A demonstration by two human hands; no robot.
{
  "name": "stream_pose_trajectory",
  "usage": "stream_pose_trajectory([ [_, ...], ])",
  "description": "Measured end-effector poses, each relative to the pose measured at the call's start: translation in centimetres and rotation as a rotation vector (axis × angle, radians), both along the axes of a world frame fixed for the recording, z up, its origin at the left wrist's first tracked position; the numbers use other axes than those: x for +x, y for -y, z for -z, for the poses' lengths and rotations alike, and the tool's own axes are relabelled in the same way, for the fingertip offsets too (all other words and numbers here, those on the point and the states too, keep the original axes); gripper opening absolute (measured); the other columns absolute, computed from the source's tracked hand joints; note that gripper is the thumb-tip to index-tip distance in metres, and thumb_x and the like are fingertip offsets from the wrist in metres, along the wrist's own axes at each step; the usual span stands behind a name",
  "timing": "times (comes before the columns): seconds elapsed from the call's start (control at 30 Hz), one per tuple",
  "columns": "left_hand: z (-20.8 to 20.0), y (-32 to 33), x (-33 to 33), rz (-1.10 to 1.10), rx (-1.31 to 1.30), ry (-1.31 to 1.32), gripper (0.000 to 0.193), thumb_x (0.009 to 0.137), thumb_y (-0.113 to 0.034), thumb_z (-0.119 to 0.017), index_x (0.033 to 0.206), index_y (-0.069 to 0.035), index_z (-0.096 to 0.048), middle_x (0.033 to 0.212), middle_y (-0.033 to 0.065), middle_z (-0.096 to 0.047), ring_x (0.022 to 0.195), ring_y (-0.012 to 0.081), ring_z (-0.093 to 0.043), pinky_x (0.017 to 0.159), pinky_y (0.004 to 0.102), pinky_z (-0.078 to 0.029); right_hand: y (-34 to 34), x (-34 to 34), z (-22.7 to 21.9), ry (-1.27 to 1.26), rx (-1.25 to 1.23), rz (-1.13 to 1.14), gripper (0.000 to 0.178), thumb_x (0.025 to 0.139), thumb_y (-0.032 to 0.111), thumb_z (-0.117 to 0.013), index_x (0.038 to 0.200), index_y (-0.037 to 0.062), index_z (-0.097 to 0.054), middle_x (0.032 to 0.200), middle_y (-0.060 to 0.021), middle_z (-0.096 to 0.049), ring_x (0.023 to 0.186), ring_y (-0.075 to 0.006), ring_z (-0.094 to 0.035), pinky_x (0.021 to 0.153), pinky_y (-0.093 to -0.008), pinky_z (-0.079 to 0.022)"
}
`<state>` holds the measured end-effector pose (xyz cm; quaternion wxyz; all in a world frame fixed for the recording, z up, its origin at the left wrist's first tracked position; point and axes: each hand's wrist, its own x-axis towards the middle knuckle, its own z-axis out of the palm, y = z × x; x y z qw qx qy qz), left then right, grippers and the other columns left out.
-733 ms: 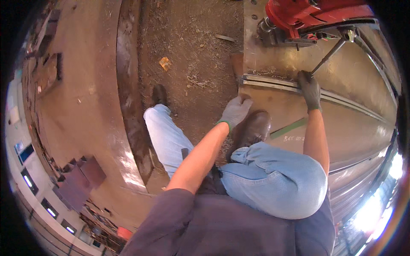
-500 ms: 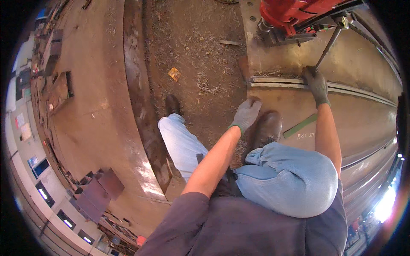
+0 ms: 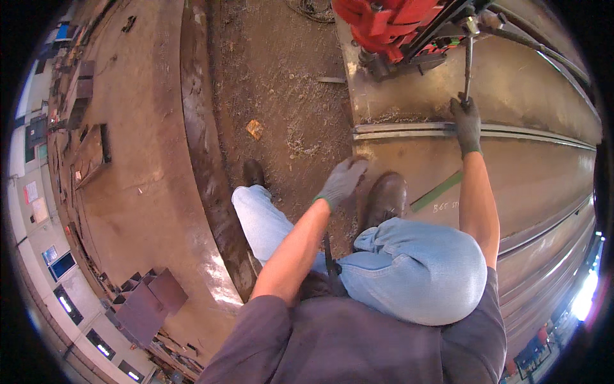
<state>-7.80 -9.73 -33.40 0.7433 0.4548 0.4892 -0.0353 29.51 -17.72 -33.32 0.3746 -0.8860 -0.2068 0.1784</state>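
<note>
My right hand (image 3: pixel 467 125), in a grey glove, is closed around the lower end of a metal lever handle (image 3: pixel 469 67). The handle runs up to a hub on a red drill-like machine (image 3: pixel 390 29), which stands on a broad steel plate (image 3: pixel 422 93). Nearer to me, my left hand (image 3: pixel 343 180), also gloved, hovers by the plate's left edge close to my boot (image 3: pixel 387 197). Its fingers are drawn together with dark, brownish tips, and whatever they may hold cannot be made out. Below the right hand, two narrow parallel metal strips (image 3: pixel 403 131) cross the steel.
A green strip (image 3: pixel 437 192) lies on the steel beside chalk marks. Metal shavings (image 3: pixel 300 141) and an orange-brown scrap (image 3: pixel 254 130) litter the channel on the left. Farther left runs a long steel flange (image 3: pixel 204 141), with brown steel boxes (image 3: pixel 150 297) beyond. A cable (image 3: pixel 310 9) coils at the top.
The lever handle has swung from a slant to nearly upright, my right hand still on it. The whole view has shifted, moving the scene leftward. My left hand stays near the plate's edge.
</note>
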Motion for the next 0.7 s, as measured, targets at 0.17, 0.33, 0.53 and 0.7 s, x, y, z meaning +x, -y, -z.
stream_pose_trajectory([
  [0.17,-1.2,-6.0,-6.6,-0.037,0.451,0.094,0.044,0.101,-0.037,-0.054,0.126,-0.002,-0.061,0.109,0.0095,-0.067,0.094,0.0202,-0.065,0.082,0.0348,-0.053,1.7,11.9,-5.3,0.281,0.108,0.045,0.038,0.093,0.026,-0.070,0.126,0.0084,-0.063,0.102,-0.0049,-0.070,0.089,-0.0148,-0.061,0.083,-0.0303,-0.049],
  [0.33,-15.6,-12.0,-4.1,-0.529,0.153,0.352,0.055,0.103,-0.046,-0.046,0.139,-0.004,-0.052,0.122,0.0138,-0.064,0.099,0.0267,-0.065,0.085,0.0420,-0.054,4.2,18.3,-18.1,0.618,0.126,-0.051,0.034,0.097,0.019,-0.067,0.128,0.0069,-0.062,0.115,-0.0076,-0.069,0.105,-0.0162,-0.063,0.093,-0.0314,-0.049],
  [0.53,-25.6,-12.2,-1.1,-0.221,0.184,0.454,0.060,0.104,-0.046,-0.044,0.146,-0.003,-0.048,0.134,0.0118,-0.059,0.112,0.0256,-0.062,0.095,0.0414,-0.052,3.1,14.9,-31.7,0.737,0.403,-0.257,0.040,0.095,0.011,-0.063,0.133,0.0031,-0.059,0.125,-0.0114,-0.068,0.115,-0.0192,-0.063,0.101,-0.0299,-0.047],
  [0.7,-26.7,-9.1,1.1,0.314,0.526,0.252,0.060,0.098,-0.039,-0.058,0.144,-0.001,-0.050,0.130,0.0191,-0.065,0.121,0.0276,-0.063,0.103,0.0376,-0.048,1.5,7.7,-37.2,0.317,0.711,-0.396,0.041,0.093,0.014,-0.060,0.131,-0.0025,-0.060,0.124,-0.0147,-0.068,0.115,-0.0219,-0.063,0.104,-0.0347,-0.047],
])
